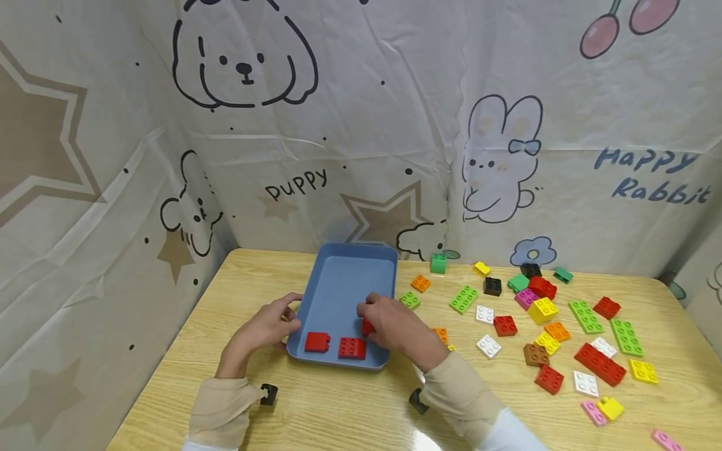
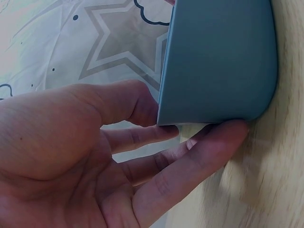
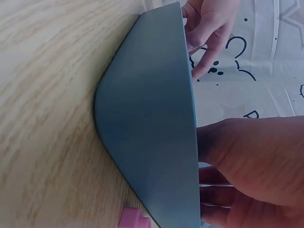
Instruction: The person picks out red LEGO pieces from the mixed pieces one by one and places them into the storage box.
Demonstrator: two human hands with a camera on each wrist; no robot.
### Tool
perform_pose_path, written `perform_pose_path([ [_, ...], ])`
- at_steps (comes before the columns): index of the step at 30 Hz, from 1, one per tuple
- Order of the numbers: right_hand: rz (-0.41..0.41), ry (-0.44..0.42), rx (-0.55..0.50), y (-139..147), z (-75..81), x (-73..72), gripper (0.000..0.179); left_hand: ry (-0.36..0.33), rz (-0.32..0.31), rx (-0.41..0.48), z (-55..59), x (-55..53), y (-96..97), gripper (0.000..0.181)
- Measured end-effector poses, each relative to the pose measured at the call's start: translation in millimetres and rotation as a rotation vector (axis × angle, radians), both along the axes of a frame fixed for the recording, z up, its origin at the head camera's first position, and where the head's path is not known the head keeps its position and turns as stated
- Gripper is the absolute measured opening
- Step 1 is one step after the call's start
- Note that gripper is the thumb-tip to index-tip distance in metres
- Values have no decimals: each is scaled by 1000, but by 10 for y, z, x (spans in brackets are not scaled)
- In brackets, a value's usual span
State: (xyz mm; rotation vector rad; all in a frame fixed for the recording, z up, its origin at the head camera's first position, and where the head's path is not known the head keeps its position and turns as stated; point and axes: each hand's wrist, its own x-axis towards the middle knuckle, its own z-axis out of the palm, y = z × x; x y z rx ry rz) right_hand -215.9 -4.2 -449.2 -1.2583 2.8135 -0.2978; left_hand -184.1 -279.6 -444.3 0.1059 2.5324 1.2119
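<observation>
A shallow blue tray (image 1: 350, 275) lies on the wooden table. My left hand (image 1: 271, 324) holds its left side, thumb at the rim and fingers against the outer wall, as the left wrist view also shows. Inside the tray's right part, my right hand (image 1: 395, 326) pinches a red toy building brick (image 1: 367, 327), mostly covered by the fingers. Two more red bricks sit at the tray's near end: one on its side (image 1: 318, 342) at the left, another studs up (image 1: 352, 348) in the middle. In the right wrist view the tray wall hides the right fingertips.
Loose bricks of several colours spread over the table right of the tray, among them a long red brick (image 1: 600, 364), a yellow brick (image 1: 543, 310) and a white brick (image 1: 488, 346). A lime brick (image 1: 410, 300) lies close by the tray's right wall. Printed cloth (image 1: 350, 156) hangs behind.
</observation>
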Motion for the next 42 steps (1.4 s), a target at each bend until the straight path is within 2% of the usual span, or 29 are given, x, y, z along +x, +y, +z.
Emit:
perform_pose_path([
  [8,5,-16,-26,11,12,15,33,-8,7,4,-5,17,4,57],
  [12,18,-28,-94,53,61,42,34,-10,10,8,-15,28,1,57],
  [18,34,27,-210,185,195,132,30,-3,8,12,-18,33,3,57],
  [33,-92,33,-348,586,363,377,31,11,1,21,1,57,4,57],
  [42,-192,23,-368,884,419,346,30,16,9,-14,-29,13,4,58],
])
